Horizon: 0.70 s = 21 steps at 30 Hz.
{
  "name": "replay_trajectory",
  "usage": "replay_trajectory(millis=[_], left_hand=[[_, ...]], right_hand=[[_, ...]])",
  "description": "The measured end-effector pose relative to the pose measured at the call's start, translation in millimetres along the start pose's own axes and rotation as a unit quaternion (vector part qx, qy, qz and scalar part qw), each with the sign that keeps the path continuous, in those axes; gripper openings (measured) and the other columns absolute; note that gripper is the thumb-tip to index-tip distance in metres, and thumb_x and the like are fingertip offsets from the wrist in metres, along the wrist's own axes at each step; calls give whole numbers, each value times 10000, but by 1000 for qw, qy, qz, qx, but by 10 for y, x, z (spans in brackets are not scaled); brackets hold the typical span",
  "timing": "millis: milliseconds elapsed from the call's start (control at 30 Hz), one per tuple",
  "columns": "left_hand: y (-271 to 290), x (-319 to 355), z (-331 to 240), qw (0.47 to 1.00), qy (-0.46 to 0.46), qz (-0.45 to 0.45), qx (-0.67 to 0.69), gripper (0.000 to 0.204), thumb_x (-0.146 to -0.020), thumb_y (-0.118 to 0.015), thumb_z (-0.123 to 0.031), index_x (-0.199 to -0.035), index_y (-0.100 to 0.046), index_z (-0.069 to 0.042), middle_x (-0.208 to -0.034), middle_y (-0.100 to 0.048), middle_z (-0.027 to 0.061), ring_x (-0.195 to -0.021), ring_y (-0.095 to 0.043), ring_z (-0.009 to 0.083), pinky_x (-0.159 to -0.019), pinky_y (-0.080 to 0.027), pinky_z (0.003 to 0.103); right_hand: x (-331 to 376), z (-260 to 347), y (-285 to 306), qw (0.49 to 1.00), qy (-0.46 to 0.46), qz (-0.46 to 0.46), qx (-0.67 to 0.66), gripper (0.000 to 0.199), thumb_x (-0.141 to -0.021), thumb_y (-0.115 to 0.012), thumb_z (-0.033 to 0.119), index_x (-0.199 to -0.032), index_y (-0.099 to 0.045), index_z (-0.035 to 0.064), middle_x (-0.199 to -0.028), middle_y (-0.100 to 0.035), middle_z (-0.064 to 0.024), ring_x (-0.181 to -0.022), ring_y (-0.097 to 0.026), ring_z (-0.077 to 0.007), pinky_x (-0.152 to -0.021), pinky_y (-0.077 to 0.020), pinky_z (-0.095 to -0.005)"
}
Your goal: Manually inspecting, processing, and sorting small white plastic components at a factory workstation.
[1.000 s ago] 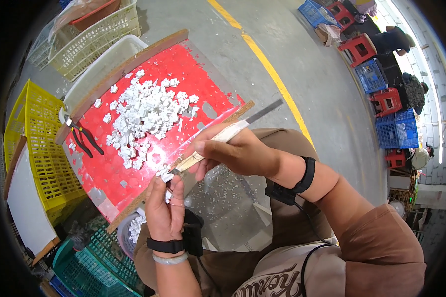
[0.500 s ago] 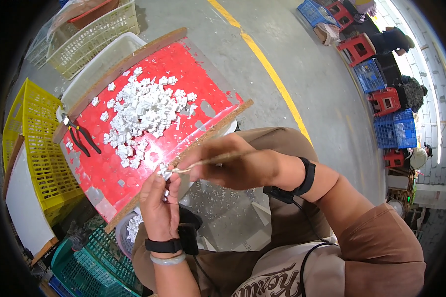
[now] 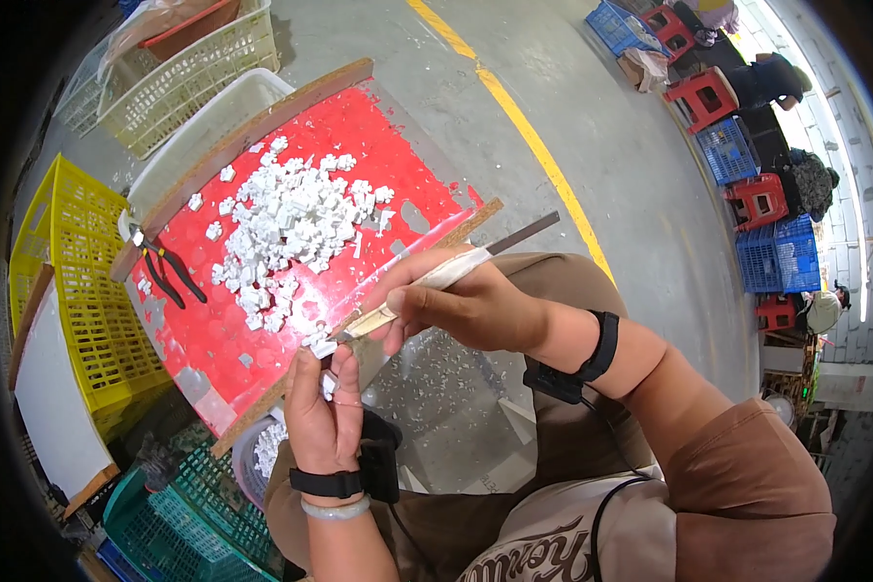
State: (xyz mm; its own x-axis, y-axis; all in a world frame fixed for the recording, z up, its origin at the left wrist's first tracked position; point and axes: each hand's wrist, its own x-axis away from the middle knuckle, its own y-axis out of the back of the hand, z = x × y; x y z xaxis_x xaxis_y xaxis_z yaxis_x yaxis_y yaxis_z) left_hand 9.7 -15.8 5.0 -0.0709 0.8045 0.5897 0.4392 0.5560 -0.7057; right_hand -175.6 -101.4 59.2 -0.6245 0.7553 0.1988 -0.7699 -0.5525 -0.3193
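Note:
My left hand (image 3: 322, 422) pinches a small white moulded piece (image 3: 317, 342) between thumb and fingertips, just over the near edge of the red-topped board (image 3: 383, 136). A second white piece (image 3: 329, 386) rests against its curled fingers. In my right hand (image 3: 485, 308) is a slim knife (image 3: 468, 264) with a pale wrapped handle and a dark strip sticking out behind. The knife's front end meets the held piece; fingers partly hide the blade. Beyond both hands a heap of similar white pieces (image 3: 286, 218) lies on the board. Pliers with black and yellow handles (image 3: 172, 270) lie at its left side.
Wooden strips (image 3: 252, 121) edge the board. A yellow crate (image 3: 116, 320) and green basket (image 3: 189, 509) stand left; a tub of white bits (image 3: 252, 456) sits below the board. White scraps litter the floor. Far right are red stools (image 3: 700, 97), blue crates (image 3: 778, 254) and people.
My right hand has turned, and the knife, blurred before, now shows clearly with its rear end pointing up and right. The left hand keeps its pinch on the white piece. The view has shifted slightly.

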Motion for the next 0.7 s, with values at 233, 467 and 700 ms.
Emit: replay_trajectory(millis=[233,467,700], left_hand=[[-22,1,-24,999,8,34,-16,295,-942,-481,-141,-1194,-489,13,-1094,-588,159,-920,-608,187,-796,-548,280],[-21,48,43,998,-6,56,-37,269,-916,-453,-109,-1134,-515,35,-996,-586,149,-833,-590,187,-703,-532,296],[141,11,5,999,7,11,-50,163,-876,-464,-128,-915,-553,3,-841,-574,83,-747,-559,159,-615,-523,301]], right_hand=[[-130,-13,67,997,30,-42,59,275,-965,-451,207,-902,-618,-3,-852,-644,-78,-776,-610,-133,-681,-474,-258],[-681,-311,208,935,-18,-81,344,209,-838,-458,88,-891,-615,-38,-746,-602,-94,-660,-561,-157,-601,-457,-295],[-1235,-1064,230,853,-11,-84,516,149,-796,-558,135,-872,-654,48,-762,-635,-174,-652,-625,-323,-632,-484,-419]])
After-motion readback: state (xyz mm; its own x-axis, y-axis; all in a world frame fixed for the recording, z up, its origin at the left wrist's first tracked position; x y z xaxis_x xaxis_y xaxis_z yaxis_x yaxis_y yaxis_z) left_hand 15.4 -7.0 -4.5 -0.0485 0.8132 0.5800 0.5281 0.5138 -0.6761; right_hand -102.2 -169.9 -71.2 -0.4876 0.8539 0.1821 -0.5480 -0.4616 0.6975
